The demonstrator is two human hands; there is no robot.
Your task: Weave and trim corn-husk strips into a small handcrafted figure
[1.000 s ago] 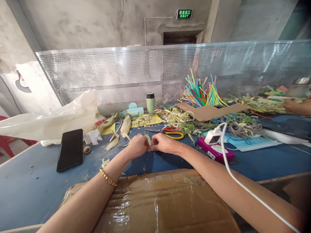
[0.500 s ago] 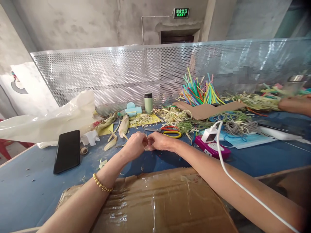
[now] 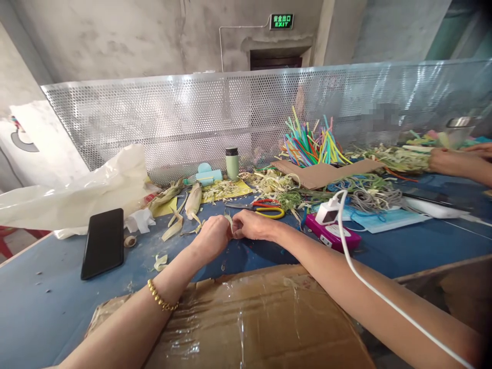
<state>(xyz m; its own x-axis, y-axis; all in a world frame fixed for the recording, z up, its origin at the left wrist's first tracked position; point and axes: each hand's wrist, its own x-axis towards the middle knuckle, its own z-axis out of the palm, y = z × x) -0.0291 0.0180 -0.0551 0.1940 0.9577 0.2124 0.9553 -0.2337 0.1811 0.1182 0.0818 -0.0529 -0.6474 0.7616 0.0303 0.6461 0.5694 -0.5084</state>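
Green "EXIT" sign [image 3: 281, 21] glows above both hands' pinching fingers [image 3: 230, 231].

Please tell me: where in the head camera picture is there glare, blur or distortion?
Head view: glare on the taped cardboard box and the perforated metal screen; wide-angle lens bends the screen's top edge; a blurred patch sits behind the screen at right; left hand and right hand are fairly sharp.

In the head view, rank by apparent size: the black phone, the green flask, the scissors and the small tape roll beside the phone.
1. black phone, clearly largest, though nearer the camera.
2. scissors and green flask: look alike in size, and the flask stands farther off, so unranked.
3. small tape roll, smallest.
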